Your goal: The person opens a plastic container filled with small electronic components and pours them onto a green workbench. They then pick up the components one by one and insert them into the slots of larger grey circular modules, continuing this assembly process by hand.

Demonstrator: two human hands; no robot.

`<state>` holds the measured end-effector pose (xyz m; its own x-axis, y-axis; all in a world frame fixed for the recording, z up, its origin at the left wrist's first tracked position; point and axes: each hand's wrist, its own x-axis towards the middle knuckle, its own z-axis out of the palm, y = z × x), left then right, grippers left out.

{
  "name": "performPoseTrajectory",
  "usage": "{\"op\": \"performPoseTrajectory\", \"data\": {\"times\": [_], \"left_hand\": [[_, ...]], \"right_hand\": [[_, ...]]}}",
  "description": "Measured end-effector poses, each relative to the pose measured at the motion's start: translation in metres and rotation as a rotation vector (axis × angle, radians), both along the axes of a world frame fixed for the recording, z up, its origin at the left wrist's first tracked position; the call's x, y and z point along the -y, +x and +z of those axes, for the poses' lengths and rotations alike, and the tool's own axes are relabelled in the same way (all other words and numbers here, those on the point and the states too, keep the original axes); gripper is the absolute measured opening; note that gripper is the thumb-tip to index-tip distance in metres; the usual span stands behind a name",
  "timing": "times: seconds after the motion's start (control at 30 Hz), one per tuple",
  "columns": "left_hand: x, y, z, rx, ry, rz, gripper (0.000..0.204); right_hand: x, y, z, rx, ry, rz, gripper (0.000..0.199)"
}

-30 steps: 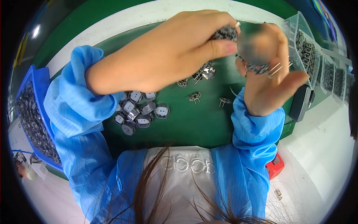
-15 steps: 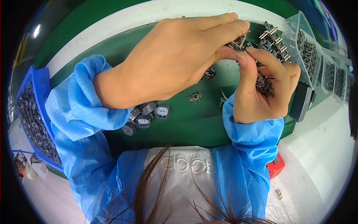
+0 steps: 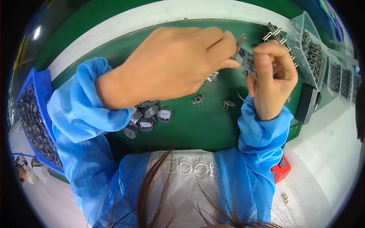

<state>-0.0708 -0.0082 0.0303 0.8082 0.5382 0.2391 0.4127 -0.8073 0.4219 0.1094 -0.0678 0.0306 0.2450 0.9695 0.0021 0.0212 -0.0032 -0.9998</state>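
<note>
Small pinned metal component (image 3: 240, 41), head view: it sits pinched between the thumb and forefinger of the left hand (image 3: 171, 66), at the far right of the green mat (image 3: 197, 125), with its tip projecting just beyond the fingertips. The left hand is clenched around this part, the knuckles turned upward and the forearm in a blue sleeve (image 3: 87, 106) crossing the mat from the near left. Directly to the right, and touching or nearly touching the held part, the right hand (image 3: 272, 79) is closed around a cluster of similar pinned parts (image 3: 249, 60); the fingers curl inward and hide most of the cluster. Just beyond the right hand, further loose pinned parts (image 3: 273, 32) lie against a clear plastic bin (image 3: 310, 49) filled with the same kind of piece. On the mat, near the person and between the two forearms, two single pinned parts (image 3: 198, 100) rest well apart from either grip. Under the left wrist lies a group of round grey housings (image 3: 150, 116). A blue tray (image 3: 36, 114) of dark parts stands at the far left edge of the bench. A small red object (image 3: 280, 169) lies near the right elbow.
</note>
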Motion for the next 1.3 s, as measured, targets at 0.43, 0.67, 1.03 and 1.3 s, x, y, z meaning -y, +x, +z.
{"op": "performPoseTrajectory", "data": {"times": [0.43,0.67,1.03,1.3], "left_hand": [[-0.009,0.002,-0.009,0.142,0.193,-0.023,0.047],[-0.019,0.005,-0.001,0.128,0.344,-0.089,0.042],[-0.027,0.002,-0.012,0.074,0.153,-0.162,0.036],[-0.025,0.0,-0.016,0.283,0.353,-0.177,0.029]], "right_hand": [[0.001,-0.003,0.0,-0.488,-0.263,0.041,0.027],[0.0,-0.006,0.002,-0.51,-0.246,-0.011,0.028],[0.0,-0.003,-0.006,-0.162,-0.14,-0.115,0.022],[0.001,-0.009,-0.01,-0.477,-0.201,-0.076,0.02]]}}
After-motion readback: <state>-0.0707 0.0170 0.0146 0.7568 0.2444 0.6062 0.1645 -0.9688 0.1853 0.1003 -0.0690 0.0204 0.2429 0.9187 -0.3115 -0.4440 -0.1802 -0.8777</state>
